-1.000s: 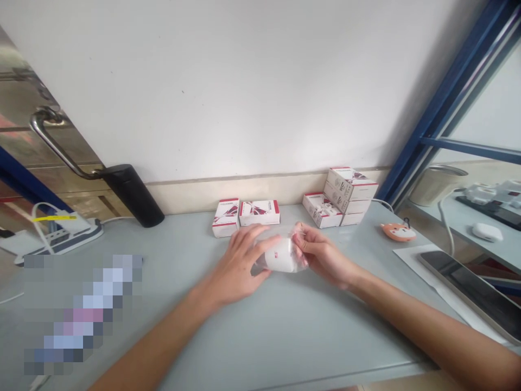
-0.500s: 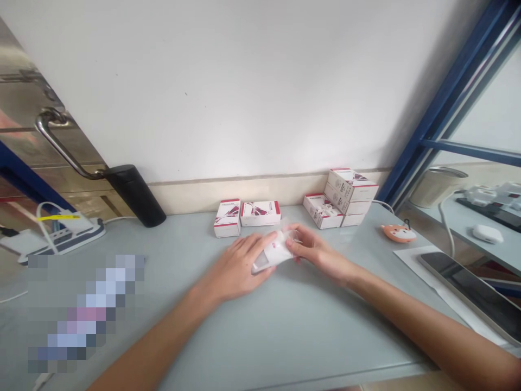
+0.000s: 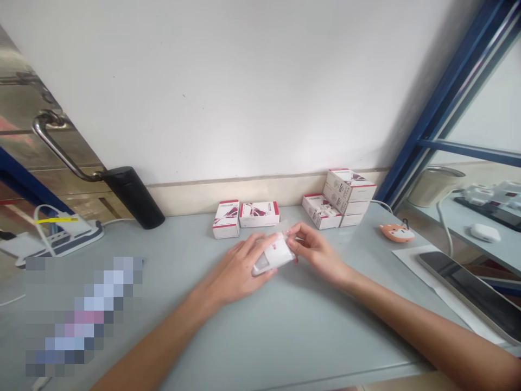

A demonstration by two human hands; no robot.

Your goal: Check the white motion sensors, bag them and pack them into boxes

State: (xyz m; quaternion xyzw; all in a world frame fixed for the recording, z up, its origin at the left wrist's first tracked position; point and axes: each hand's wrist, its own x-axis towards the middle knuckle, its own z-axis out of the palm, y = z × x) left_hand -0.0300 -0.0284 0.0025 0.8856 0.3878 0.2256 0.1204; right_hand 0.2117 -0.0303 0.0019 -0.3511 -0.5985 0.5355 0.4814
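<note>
Between my hands, just above the grey tabletop, is a small white packet [image 3: 274, 254] in clear plastic wrap, with a red mark on its face. My left hand [image 3: 244, 267] grips its left end, fingers along the top and thumb below. At the packet's right end, my right hand [image 3: 311, 248] pinches the plastic between thumb and fingers. What lies inside the wrap cannot be made out. Behind my hands, two white-and-red boxes stand side by side: one upright box [image 3: 227, 219] and one wider box [image 3: 259, 214].
More such boxes are stacked [image 3: 350, 187] at the back right. A black cylinder [image 3: 136, 198] leans at the back left near a power strip [image 3: 61, 247]. To the right lie an orange animal-shaped pouch [image 3: 396, 232] and a phone [image 3: 468, 290] on white paper. A blurred-out patch covers the left.
My right fingers have shifted slightly on the plastic at the packet's right end, and more of its white face shows. My left hand keeps its hold. The view has moved a little.
</note>
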